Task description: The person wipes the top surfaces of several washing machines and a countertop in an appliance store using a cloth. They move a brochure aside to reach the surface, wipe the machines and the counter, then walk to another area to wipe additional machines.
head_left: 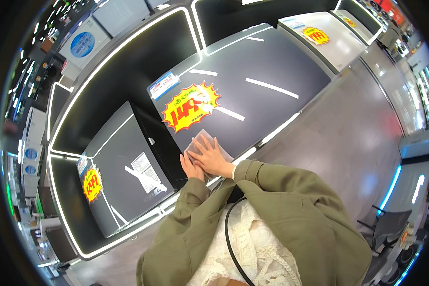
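Note:
My right hand [211,156] lies flat with spread fingers on a thin pale pinkish cloth [227,155]. The cloth rests on the lower edge of a glossy dark grey appliance panel [281,62]. Close beside it, my left hand [191,168] has its fingers stretched out at the cloth's left edge, touching the right hand. Ahead of both hands, a yellow and red starburst price sign [191,107] sits on the panel, with a blue and white label [164,86] beyond it.
Left of a dark gap stands another dark grey appliance [117,157] with a white label sheet [145,170] and a yellow starburst sign [92,184]. Lit white strips [57,205] frame the display. A white appliance [336,35] stands far right; a black chair [391,229] is at lower right.

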Available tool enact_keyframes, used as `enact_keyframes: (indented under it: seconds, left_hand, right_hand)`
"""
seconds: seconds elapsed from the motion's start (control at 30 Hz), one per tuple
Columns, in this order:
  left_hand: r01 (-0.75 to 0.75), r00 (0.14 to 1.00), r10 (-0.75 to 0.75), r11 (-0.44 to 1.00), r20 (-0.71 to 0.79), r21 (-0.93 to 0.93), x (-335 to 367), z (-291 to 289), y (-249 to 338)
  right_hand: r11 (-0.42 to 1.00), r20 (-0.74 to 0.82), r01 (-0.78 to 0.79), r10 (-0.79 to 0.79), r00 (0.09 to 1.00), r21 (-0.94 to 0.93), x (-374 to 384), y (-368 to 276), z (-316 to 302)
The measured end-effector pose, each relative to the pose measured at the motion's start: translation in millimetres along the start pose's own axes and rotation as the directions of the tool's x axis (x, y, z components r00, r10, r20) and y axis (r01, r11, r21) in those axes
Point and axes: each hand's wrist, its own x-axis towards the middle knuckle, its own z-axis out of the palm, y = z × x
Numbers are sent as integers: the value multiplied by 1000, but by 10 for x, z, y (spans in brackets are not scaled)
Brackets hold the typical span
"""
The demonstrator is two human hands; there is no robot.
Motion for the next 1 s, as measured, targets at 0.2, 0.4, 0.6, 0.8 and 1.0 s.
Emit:
enact_keyframes:
  seconds: [0.2, 0.4, 0.6, 0.8, 1.0]
  left_hand:
    - [42, 998, -40, 999, -48, 34, -297, 74, 27]
    - [153, 980, -139, 984, -143, 90, -168, 521, 774]
    - [163, 960, -198, 970, -199, -178, 74, 1223, 1370]
    - [45, 997, -67, 932, -49, -360, 323, 1992, 1974]
    - [-254, 949, 271, 960, 159, -119, 286, 2392, 2793]
  right_hand:
    - [984, 35, 149, -153, 988, 101, 8, 241, 6]
    - [966, -43, 257, -257, 965, -6, 25, 724, -168]
    - [964, 16, 176, -183, 983, 197, 20, 1469, -620]
    - [897, -64, 26, 2, 998, 440, 96, 2507, -1114]
    - [960, -142, -200, 229, 963, 196, -123, 4556, -2138]
